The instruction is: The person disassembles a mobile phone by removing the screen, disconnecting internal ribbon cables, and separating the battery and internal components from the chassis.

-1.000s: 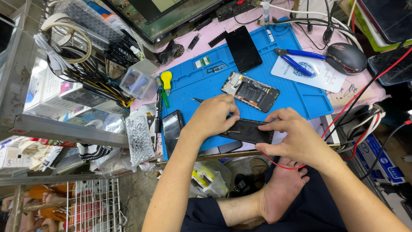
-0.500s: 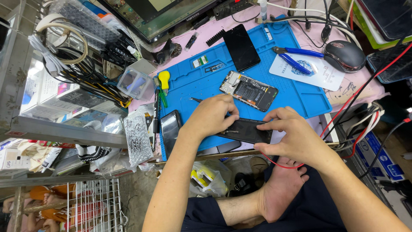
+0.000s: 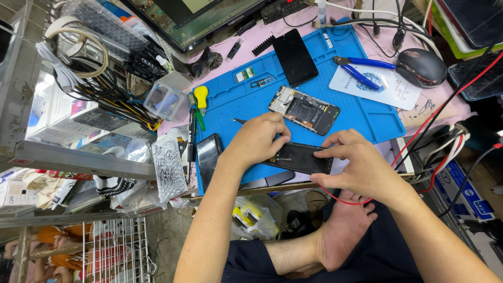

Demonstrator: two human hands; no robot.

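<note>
Nearest, the right hand curls its fingers onto the right end of a dark phone panel lying at the near edge of the blue work mat. The left hand is closed over the panel's left end; whatever it pinches is hidden. Beyond, an opened phone shows its insides, then a black phone; the monitor is cut off
</note>
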